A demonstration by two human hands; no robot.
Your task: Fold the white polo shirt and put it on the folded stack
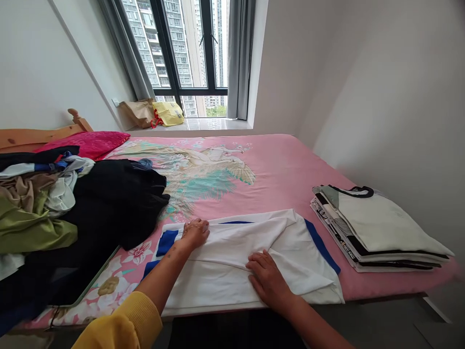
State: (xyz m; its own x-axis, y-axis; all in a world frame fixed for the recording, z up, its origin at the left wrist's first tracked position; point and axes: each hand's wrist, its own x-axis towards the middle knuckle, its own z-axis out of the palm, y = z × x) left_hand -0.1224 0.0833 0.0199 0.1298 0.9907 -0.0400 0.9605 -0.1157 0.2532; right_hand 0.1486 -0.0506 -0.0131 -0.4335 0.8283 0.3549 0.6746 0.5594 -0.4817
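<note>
**Both hands flat on the white garment at the bed's near edge**

Here we are at the bed (276, 169), pink sheet with a crane-and-flower print, and a white garment with blue trim (236, 261) lies spread at the near edge, at six o'clock in the view. The left hand (195, 231) presses down on the cloth's upper left part, fingers curled loosely, gripping nothing that can be made out. The right hand (268, 280) lies open and flat on the lower middle, palm down, just below a diagonal fold. A yellow sleeve (125, 322) shows on the left arm.

Over at nine o'clock, a heap of unfolded clothes (72, 213), black, olive and beige, sits just beside the garment. At three o'clock, a stack of folded shirts (374, 228) rests well apart from the hands; the lower layers carry black-and-white print, too small to read. At twelve o'clock, a yellow bag (169, 112) and a brown paper bag (138, 112) stand on the window sill; their print is illegible.
</note>
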